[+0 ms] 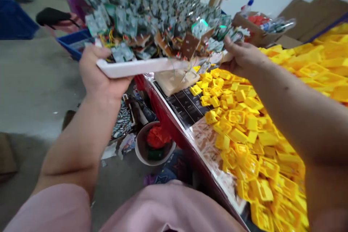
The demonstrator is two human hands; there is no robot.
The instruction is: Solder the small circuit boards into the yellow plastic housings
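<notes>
Both my hands hold up a white tray (141,67) loaded with several small green and brown circuit boards (141,18) with coloured wires. My left hand (99,74) grips the tray's near left corner, thumb on top. My right hand (240,58) is closed on the tray's right end. The tray is tilted and hangs above the left edge of a red-edged table (174,123). Beneath it on the table lies a pale wooden block (176,79).
A big heap of yellow plastic frames (258,134) covers the table to the right. A bowl with red stuff (154,145) stands on the floor below. Blue bins (73,41) are at the left, cardboard boxes (307,18) at the back right.
</notes>
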